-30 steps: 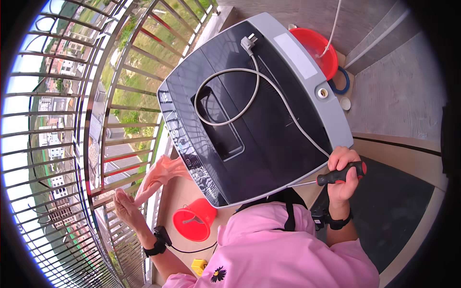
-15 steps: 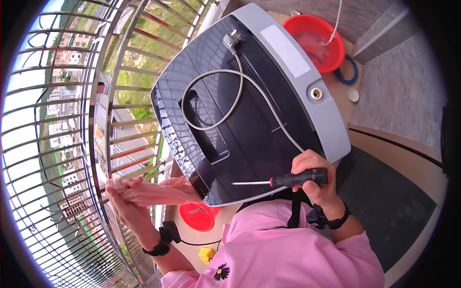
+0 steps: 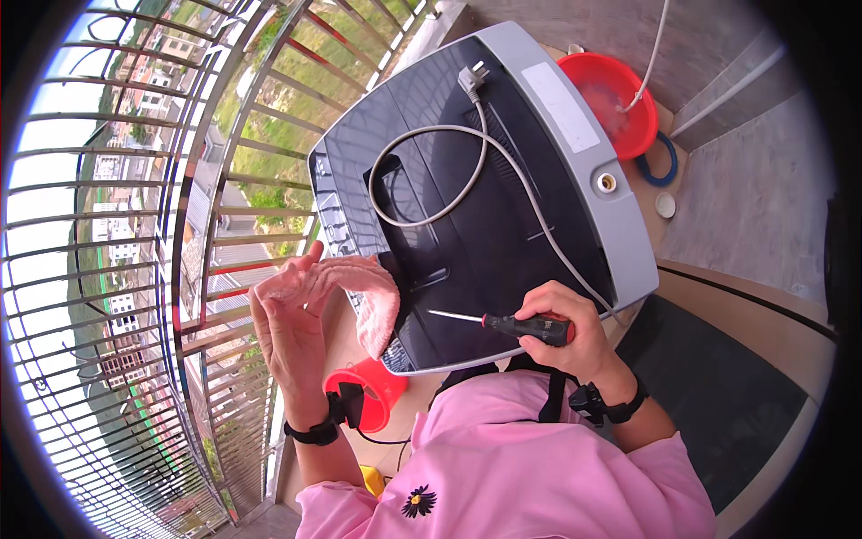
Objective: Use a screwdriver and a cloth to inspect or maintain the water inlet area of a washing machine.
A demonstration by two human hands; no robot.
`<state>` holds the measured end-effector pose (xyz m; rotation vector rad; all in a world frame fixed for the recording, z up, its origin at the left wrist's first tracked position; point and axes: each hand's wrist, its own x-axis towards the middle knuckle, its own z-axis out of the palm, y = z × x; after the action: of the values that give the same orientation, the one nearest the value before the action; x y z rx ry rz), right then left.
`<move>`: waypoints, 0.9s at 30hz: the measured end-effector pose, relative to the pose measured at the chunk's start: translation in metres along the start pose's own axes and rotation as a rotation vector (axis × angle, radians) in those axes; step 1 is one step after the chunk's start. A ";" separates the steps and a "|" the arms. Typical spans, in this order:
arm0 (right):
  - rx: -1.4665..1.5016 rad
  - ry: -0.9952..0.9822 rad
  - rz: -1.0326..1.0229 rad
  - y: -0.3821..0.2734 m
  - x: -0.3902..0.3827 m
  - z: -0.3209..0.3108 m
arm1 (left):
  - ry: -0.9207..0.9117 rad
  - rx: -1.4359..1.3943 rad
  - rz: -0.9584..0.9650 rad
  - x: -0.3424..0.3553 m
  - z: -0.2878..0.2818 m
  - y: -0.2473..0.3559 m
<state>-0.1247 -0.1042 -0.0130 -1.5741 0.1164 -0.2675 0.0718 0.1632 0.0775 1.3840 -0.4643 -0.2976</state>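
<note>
A pink towel (image 3: 373, 301) is gripped by my left hand (image 3: 292, 337), raised beside the railing. Its loose end droops over the near left corner of a washing machine (image 3: 503, 269) with a dark lid and grey panel. My right hand (image 3: 584, 334) is wrapped round the black and red handle of a screwdriver (image 3: 544, 330). The screwdriver's shaft points left, over the lid's near part. A grey power cord (image 3: 422, 132) lies looped on the lid, its plug (image 3: 470, 81) at the far end. A brass-coloured inlet (image 3: 607, 183) shows on the grey panel.
Metal railing (image 3: 215, 260) runs along the left. Beyond the machine stands a red basin (image 3: 648, 130) with a white hose (image 3: 648, 63) in it, near a blue hose (image 3: 663, 171). A red bucket (image 3: 388, 382) stands below my left arm, near a yellow object (image 3: 372, 481).
My left hand has moved up and right with the towel, whose end now droops in a bend instead of stretching straight. My right hand has shifted slightly left with the screwdriver.
</note>
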 end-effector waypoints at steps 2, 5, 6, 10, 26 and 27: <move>0.013 -0.031 0.049 -0.001 -0.006 0.004 | -0.026 -0.018 0.012 -0.002 -0.002 -0.005; 0.241 -0.093 0.201 -0.006 -0.018 0.028 | -0.147 -0.069 0.052 -0.001 -0.007 -0.010; 0.162 -0.076 0.144 -0.007 -0.020 0.039 | -0.131 0.026 -0.009 -0.002 -0.007 -0.010; -0.248 0.143 -0.023 -0.020 -0.025 0.092 | -0.185 1.008 -0.122 -0.018 -0.055 -0.043; -0.685 0.326 -0.150 -0.031 -0.004 0.189 | -0.183 0.357 -0.393 -0.109 -0.119 -0.111; -0.692 0.317 -0.155 -0.028 0.000 0.191 | -0.175 0.349 -0.391 -0.109 -0.117 -0.113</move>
<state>-0.0812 0.0814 0.0141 -2.2203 0.3635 -0.6490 0.0407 0.2960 -0.0625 1.7991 -0.3982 -0.6854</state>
